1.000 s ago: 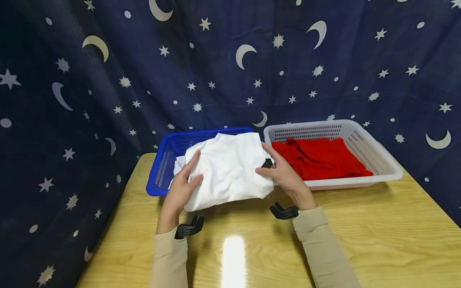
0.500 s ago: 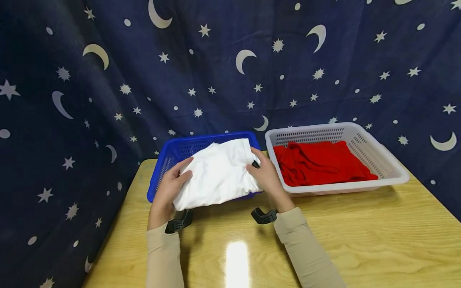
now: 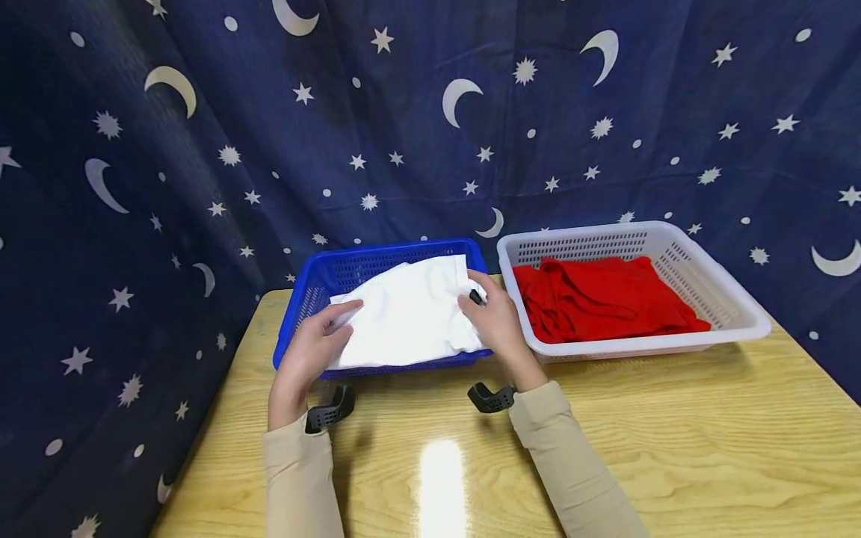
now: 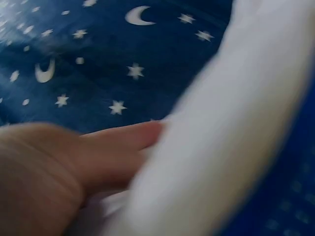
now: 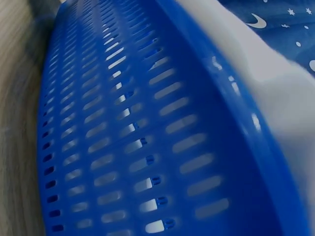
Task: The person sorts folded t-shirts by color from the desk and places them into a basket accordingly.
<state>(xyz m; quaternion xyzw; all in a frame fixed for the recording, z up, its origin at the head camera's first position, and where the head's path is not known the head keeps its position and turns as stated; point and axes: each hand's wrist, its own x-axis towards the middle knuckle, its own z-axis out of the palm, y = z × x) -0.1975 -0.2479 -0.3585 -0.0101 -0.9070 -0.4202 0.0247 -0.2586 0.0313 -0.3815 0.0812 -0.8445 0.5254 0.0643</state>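
Observation:
A folded white garment (image 3: 406, 314) lies low over the blue basket (image 3: 304, 302), overlapping its front rim in the head view. My left hand (image 3: 312, 347) holds its left side, thumb and fingers spread around the edge. In the left wrist view the fingers (image 4: 118, 147) reach in beside a thick white fold (image 4: 211, 132). On the other side my right hand (image 3: 496, 317) pinches the garment's right edge, where a small black patch (image 3: 476, 297) shows between thumb and fingers. The right wrist view shows the basket's slotted wall (image 5: 123, 123) with white cloth beyond its rim; the hand is out of that view.
To the right stands a white basket (image 3: 733, 314) holding folded red cloth (image 3: 608, 299). Both baskets stand on a wooden table (image 3: 639, 433), against a dark blue curtain (image 3: 403, 119) with moons and stars. A black bracket (image 3: 331, 409) sits at each wrist.
Both hands have moved left with the white garment and lowered it over the blue basket. It now lies flatter there. The white basket and red cloth stay in place.

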